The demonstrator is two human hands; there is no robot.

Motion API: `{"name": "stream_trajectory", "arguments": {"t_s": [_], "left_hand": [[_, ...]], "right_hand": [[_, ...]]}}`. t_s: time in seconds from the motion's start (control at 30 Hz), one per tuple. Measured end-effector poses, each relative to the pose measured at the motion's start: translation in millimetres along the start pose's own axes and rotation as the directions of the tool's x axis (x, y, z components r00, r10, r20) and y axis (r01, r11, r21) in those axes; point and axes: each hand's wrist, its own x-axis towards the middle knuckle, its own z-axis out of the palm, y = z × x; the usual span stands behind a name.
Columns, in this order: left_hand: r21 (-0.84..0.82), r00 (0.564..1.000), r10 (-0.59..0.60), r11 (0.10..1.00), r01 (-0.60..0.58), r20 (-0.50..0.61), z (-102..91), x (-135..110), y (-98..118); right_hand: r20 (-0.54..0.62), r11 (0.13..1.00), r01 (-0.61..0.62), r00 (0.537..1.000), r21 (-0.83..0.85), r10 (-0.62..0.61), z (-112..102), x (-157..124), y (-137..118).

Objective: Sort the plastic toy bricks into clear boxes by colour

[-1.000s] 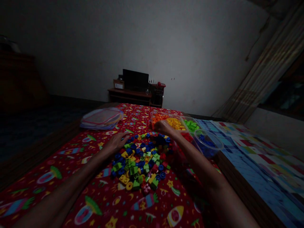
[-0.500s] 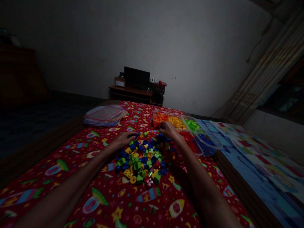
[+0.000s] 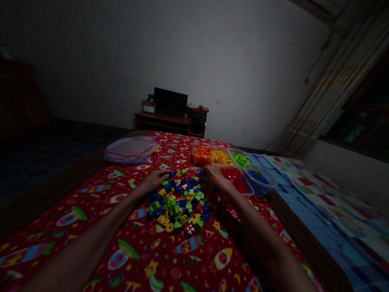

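Note:
A loose heap of toy building blocks (image 3: pixel 178 205), mostly green, blue and yellow with a few red ones, lies on the red patterned cloth (image 3: pixel 136 251). At the heap's far left edge is my left hand (image 3: pixel 154 180), its fingertips closed on a small blue block (image 3: pixel 174 173). My right hand (image 3: pixel 214 178) is over the heap's far right side, fingers curled downward. Another blue block (image 3: pixel 199 173) shows at its fingertips; the rest of that grip is hidden. Beside this hand stands a clear container of red blocks (image 3: pixel 249 190).
Further clear containers hold orange blocks (image 3: pixel 202 154), yellow blocks (image 3: pixel 221 157), green blocks (image 3: pixel 241 159) and blue blocks (image 3: pixel 257 176). Stacked lids (image 3: pixel 130 150) lie at the far left. A blue checked cloth (image 3: pixel 306 219) spreads on the right, and a monitor (image 3: pixel 170 101) stands by the wall.
My right hand has come down and toward me, from beside the orange container to the heap's right side. My left hand stays at the blue block. The view has shifted slightly.

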Motion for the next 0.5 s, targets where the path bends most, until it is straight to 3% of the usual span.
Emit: {"name": "stream_trajectory", "arguments": {"t_s": [0.17,0.23,0.3,0.37,0.43,0.5], "left_hand": [[0.002,1.0,0.017,1.0,-0.017,-0.001,-0.2,0.8,-3.9],[0.006,1.0,0.008,1.0,-0.008,0.007,0.0,2.3,-5.8],[0.002,1.0,-0.004,1.0,0.004,0.009,0.8,4.3,-8.1],[-0.01,1.0,-0.005,1.0,0.005,0.0,1.9,5.9,-9.9],[-0.021,1.0,-0.002,1.0,0.002,-0.007,2.5,6.1,-10.3],[-0.017,1.0,-0.003,1.0,0.003,-0.002,2.1,4.9,-8.9]], "right_hand": [[-0.143,0.972,-0.076,0.984,0.222,0.109,-42.5,-7.4,27.2],[-0.117,0.915,-0.106,0.98,0.388,0.163,-53.8,-10.7,41.9],[-0.001,0.783,-0.142,0.984,0.606,0.179,-59.0,-14.9,52.2],[0.106,0.577,-0.166,0.985,0.8,0.137,-58.7,-20.6,55.1],[0.154,0.388,-0.179,0.983,0.904,0.096,-55.0,-27.0,51.5],[0.181,0.277,-0.195,0.981,0.941,0.077,-49.8,-32.2,44.8]]}}
